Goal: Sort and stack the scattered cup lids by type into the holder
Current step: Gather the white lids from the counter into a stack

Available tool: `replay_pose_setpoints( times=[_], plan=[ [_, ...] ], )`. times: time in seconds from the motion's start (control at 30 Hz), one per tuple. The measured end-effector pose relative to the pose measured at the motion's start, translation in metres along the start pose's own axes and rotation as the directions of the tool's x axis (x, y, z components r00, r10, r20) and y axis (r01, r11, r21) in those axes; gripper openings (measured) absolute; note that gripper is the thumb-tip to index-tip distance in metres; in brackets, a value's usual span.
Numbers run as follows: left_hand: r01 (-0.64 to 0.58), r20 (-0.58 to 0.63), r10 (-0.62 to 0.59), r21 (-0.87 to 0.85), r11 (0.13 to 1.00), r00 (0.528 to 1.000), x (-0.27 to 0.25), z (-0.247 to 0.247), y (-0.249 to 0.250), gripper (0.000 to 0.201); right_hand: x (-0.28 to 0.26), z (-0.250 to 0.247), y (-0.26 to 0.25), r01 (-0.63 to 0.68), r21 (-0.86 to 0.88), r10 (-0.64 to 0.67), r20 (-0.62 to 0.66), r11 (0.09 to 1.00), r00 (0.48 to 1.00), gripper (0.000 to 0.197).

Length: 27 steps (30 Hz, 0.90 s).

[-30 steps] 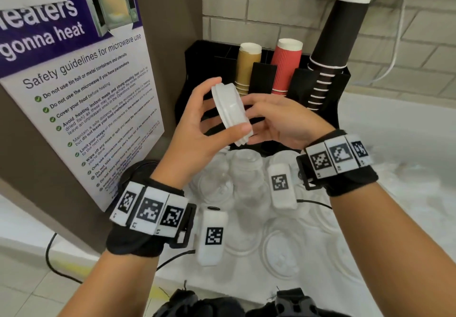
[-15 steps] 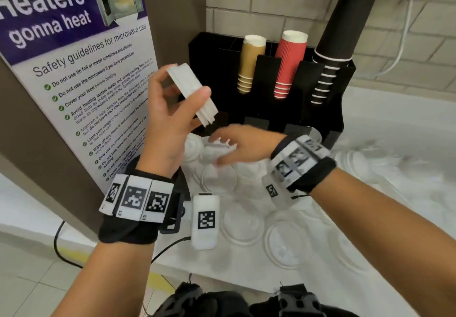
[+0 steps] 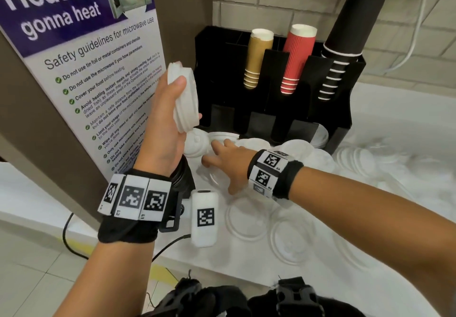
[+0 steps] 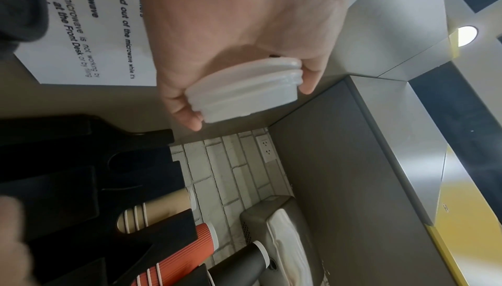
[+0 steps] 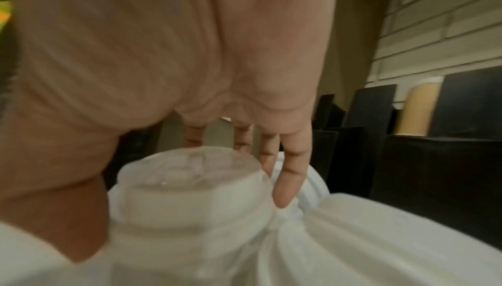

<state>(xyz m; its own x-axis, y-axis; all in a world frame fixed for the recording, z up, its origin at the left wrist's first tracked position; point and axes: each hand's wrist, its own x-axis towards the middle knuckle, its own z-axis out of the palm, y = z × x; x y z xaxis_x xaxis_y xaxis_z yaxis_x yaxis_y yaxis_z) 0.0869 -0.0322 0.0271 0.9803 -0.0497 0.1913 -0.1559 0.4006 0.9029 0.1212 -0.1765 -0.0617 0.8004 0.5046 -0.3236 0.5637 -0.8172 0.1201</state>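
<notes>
My left hand (image 3: pixel 188 100) is raised in front of the poster, thumb and fingers gripping a stack of white cup lids (image 3: pixel 182 117) held on edge; the left wrist view shows the same stack (image 4: pixel 244 91). Lower down, my right hand (image 3: pixel 217 154) reaches with straight fingers over the scattered lids lying before the black holder (image 3: pixel 345 109). In the right wrist view its fingertips (image 5: pixel 285 192) touch a white lid beside a translucent domed lid (image 5: pixel 190 183). It holds nothing.
Tan cups (image 3: pixel 256 60), red cups (image 3: pixel 296 57) and black cups (image 3: pixel 345 45) stand stacked in the holder's back slots. Clear flat lids (image 3: pixel 246 218) and white lids (image 3: pixel 357 159) cover the white counter. The poster panel (image 3: pixel 74 70) walls off the left.
My right hand let go of the lid stack and dropped to the lids on the counter. My left hand carried the stack up and to the left.
</notes>
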Motion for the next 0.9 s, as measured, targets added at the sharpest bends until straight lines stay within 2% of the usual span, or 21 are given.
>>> replay_pose_setpoints(
  times=[0.07,0.13,0.2,0.27,0.33,0.4,0.47,0.53,0.6,0.67,0.77,0.83,0.9],
  plan=[
    [0.008,0.001,-0.008,-0.024,1.0,1.0,-0.001,-0.002,0.0,0.058,-0.009,-0.012,0.008,-0.017,0.183,0.03,-0.065,0.983,0.997,0.086],
    [0.013,0.019,-0.012,-0.031,0.999,1.0,-0.002,-0.004,0.001,0.057,-0.021,-0.029,0.022,-0.003,0.424,0.069,-0.14,0.906,0.988,0.082],
    [0.003,0.041,-0.002,-0.014,1.0,0.999,-0.003,-0.005,0.002,0.063,-0.034,-0.041,0.034,0.014,0.519,0.073,-0.148,0.855,0.986,0.075],
    [-0.016,0.059,0.016,-0.005,1.0,0.998,-0.003,-0.005,0.003,0.067,-0.044,-0.045,0.043,-0.047,0.405,0.076,-0.054,0.913,0.996,0.073],
    [-0.027,0.074,0.027,0.004,1.0,0.997,-0.003,-0.005,0.003,0.064,-0.052,-0.045,0.047,-0.168,0.136,0.165,0.029,0.976,0.986,0.081],
    [-0.035,0.087,0.034,0.003,0.999,0.996,-0.002,-0.003,0.002,0.061,-0.059,-0.043,0.042,-0.204,-0.005,0.205,0.013,0.979,0.979,0.088],
    [-0.036,0.088,0.035,0.0,0.999,0.995,-0.001,-0.001,0.001,0.057,-0.065,-0.038,0.028,-0.104,0.085,0.101,0.048,0.991,0.994,0.085],
    [-0.025,0.085,0.025,-0.003,1.0,0.996,-0.001,0.001,0.0,0.05,-0.069,-0.029,0.007,-0.001,0.204,-0.035,0.172,0.979,0.984,0.08],
    [-0.021,0.085,0.021,-0.003,1.0,0.996,0.0,0.003,-0.002,0.044,-0.072,-0.017,-0.013,0.052,0.212,-0.115,0.297,0.976,0.948,0.085],
    [-0.033,0.088,0.032,0.002,0.999,0.996,0.0,0.005,-0.003,0.042,-0.073,-0.007,-0.026,0.084,0.154,-0.135,0.36,0.985,0.923,0.091],
    [-0.042,0.101,0.04,0.023,0.999,0.994,0.0,0.007,-0.004,0.039,-0.072,-0.001,-0.033,0.091,0.061,-0.107,0.375,0.994,0.921,0.089],
    [-0.036,0.104,0.032,0.033,0.999,0.994,0.0,0.007,-0.004,0.038,-0.072,-0.002,-0.03,0.081,0.114,-0.114,0.33,0.99,0.937,0.087],
    [-0.037,0.1,0.033,0.034,0.999,0.994,0.0,0.006,-0.005,0.039,-0.071,-0.01,-0.02,0.065,0.235,-0.119,0.225,0.97,0.967,0.086]
  ],
)
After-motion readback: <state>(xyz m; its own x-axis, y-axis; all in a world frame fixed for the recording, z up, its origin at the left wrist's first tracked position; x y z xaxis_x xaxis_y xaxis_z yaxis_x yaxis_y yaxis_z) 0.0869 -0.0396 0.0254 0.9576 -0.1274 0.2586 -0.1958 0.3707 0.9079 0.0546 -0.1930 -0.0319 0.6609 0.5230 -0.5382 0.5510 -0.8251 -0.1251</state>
